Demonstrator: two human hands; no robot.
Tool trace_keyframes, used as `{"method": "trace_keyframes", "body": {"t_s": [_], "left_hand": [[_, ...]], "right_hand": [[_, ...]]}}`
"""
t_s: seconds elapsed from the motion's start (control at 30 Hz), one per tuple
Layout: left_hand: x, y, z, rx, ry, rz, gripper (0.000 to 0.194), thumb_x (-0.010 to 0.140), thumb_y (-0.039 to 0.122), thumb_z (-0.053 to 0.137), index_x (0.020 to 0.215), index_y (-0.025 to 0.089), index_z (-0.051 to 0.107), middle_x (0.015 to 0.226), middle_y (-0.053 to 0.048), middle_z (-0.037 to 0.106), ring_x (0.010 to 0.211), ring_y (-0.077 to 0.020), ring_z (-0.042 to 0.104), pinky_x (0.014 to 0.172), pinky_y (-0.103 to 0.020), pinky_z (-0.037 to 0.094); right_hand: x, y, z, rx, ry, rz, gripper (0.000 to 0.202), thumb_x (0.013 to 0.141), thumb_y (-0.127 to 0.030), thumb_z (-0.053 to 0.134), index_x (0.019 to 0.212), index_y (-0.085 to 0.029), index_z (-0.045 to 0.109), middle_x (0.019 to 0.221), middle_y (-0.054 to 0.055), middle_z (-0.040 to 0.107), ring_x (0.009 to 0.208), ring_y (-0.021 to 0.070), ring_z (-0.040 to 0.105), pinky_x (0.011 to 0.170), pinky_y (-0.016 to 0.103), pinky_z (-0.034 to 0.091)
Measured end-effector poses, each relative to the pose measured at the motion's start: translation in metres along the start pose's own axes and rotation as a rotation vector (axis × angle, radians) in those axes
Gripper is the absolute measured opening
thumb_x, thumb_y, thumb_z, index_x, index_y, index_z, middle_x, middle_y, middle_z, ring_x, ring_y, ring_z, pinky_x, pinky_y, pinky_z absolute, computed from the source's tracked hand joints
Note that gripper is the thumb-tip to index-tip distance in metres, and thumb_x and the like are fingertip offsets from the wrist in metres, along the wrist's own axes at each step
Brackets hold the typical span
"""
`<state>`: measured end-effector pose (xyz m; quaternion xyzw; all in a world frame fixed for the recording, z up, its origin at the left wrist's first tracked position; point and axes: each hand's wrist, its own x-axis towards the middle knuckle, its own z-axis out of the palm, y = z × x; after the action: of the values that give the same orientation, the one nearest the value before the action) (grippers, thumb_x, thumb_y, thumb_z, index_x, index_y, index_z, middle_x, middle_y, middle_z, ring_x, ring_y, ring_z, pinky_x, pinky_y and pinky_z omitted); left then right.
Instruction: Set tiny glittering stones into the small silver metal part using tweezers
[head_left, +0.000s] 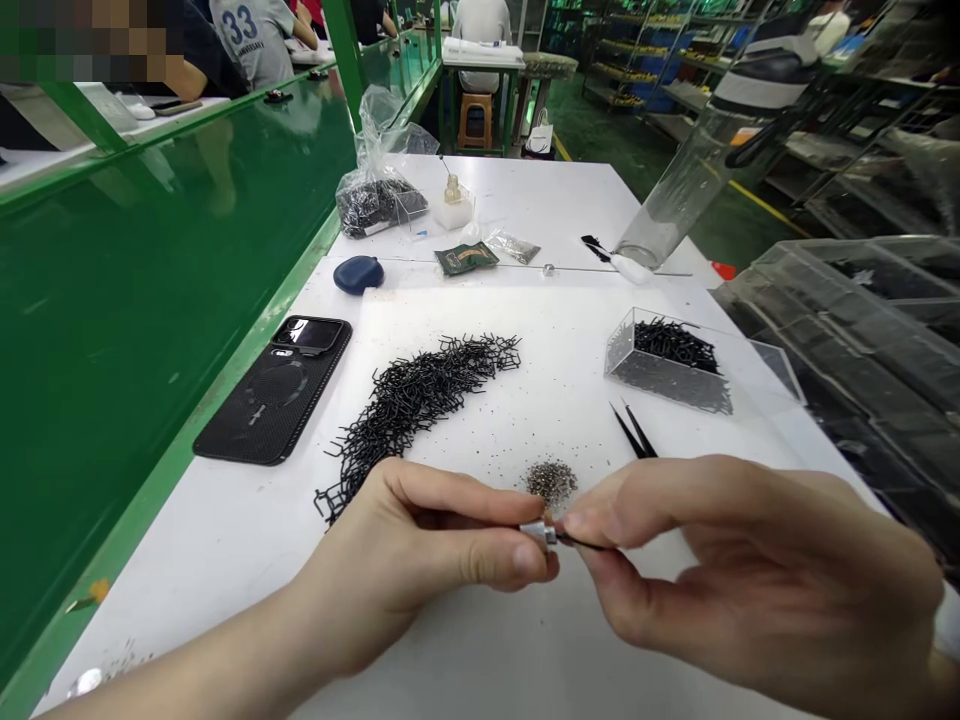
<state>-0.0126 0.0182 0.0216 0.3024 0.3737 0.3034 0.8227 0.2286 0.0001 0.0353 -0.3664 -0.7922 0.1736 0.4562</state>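
Observation:
Between thumb and fingers, my left hand (442, 545) pinches a small silver metal cylinder (534, 533) with a narrower tip pointing right. My right hand (720, 560) is closed on a thin black bent piece (581, 541), whose near end meets the cylinder's tip; whether it sits inside cannot be made out. Just beyond the fingers lies a little heap of tiny brownish metal bits (551, 482). A curved pile of black bent pieces (420, 400) spreads behind my left hand. Black tweezers (634, 432) rest beyond my right hand, partly hidden by it.
A clear box of black pieces (667, 362) stands right, near a tilted water bottle (705, 160). A black phone (276, 390) and blue case (358, 274) lie left. Farther back are a plastic bag (379, 190) and small glue-like bottle (452, 190). A green conveyor (187, 220) borders the table.

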Motion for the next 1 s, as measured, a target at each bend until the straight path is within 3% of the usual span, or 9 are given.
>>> {"method": "trace_keyframes", "body": {"t_s": [0.47,1.0], "left_hand": [[0.001,0.0,0.003,0.031,-0.003,0.002,0.027,0.069,0.031,0.118,0.087,0.029,0.097,0.084,-0.003,0.093,0.071,-0.0129,0.086,0.071,-0.012,0.068],[0.001,0.002,0.005,0.073,0.007,0.014,0.029,0.068,0.034,0.118,0.087,0.029,0.097,0.084,-0.002,0.093,0.073,-0.0146,0.088,0.071,-0.013,0.07]], "right_hand": [[-0.006,0.006,0.007,0.185,-0.008,0.05,0.041,0.08,0.006,0.072,0.102,-0.029,0.071,0.081,-0.006,0.081,0.065,0.0172,0.083,0.062,0.026,0.073],[-0.005,0.01,0.007,0.234,-0.028,0.031,0.039,0.082,0.006,0.076,0.099,-0.028,0.071,0.084,-0.005,0.082,0.067,0.0156,0.083,0.064,0.026,0.073]]}}
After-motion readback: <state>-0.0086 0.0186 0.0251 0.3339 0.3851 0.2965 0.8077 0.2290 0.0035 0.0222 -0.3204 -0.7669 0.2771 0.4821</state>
